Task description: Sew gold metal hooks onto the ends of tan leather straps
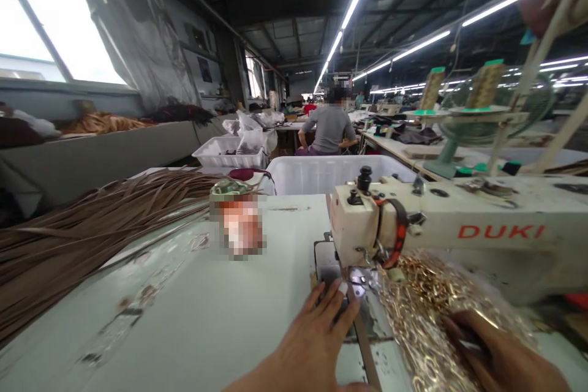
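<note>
My left hand [316,331] lies with fingers stretched forward on the bed of the sewing machine [367,220], close to the needle area. Beside its fingertips a narrow brown strap [366,343] runs back toward the presser foot [359,278]. To the right, my right hand [498,349] reaches over a clear plastic bag [413,343] of small gold-coloured metal pieces [427,282]. Its fingers are curled at the bag, and whatever they grip is hidden.
Long brown straps [114,214] are heaped on the table's left side. A partly blurred object [241,226] stands near the back edge. Beyond are a white bin [340,174], a seated person [331,125], and thread cones [487,84] on a stand at right.
</note>
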The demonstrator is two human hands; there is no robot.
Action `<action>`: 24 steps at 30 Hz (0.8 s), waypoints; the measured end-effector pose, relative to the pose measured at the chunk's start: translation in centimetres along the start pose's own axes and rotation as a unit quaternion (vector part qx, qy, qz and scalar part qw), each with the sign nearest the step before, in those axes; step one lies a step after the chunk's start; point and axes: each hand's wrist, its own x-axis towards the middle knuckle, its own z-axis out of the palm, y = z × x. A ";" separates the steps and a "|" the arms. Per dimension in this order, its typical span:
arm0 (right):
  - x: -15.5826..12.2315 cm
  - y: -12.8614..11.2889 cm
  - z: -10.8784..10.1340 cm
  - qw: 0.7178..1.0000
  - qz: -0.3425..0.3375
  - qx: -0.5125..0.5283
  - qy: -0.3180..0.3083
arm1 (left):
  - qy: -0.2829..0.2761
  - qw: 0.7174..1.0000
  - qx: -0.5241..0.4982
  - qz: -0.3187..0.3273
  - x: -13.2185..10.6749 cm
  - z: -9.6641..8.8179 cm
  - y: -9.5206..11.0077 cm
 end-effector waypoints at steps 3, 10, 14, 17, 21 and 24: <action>0.6 -1.6 -1.3 1.000 0.014 0.019 -0.020 | 0.000 1.000 0.018 -0.002 0.0 0.2 0.0; 1.2 -3.4 -2.5 0.996 0.049 0.044 -0.067 | -0.005 0.996 0.078 0.035 0.3 2.1 -1.8; 0.8 -2.9 -2.2 0.997 0.043 0.038 -0.045 | -0.005 0.996 0.086 0.022 0.3 1.5 -1.2; 0.5 -2.2 -1.6 1.000 0.011 0.027 -0.008 | -0.021 0.998 0.063 -0.001 0.3 0.5 -0.1; 0.6 -1.6 -1.0 1.000 -0.005 0.022 0.020 | -0.028 0.999 0.017 -0.021 0.2 -0.2 0.4; 0.7 -1.8 -1.1 1.000 0.005 0.025 0.019 | -0.034 0.999 0.000 -0.030 0.2 -0.4 0.4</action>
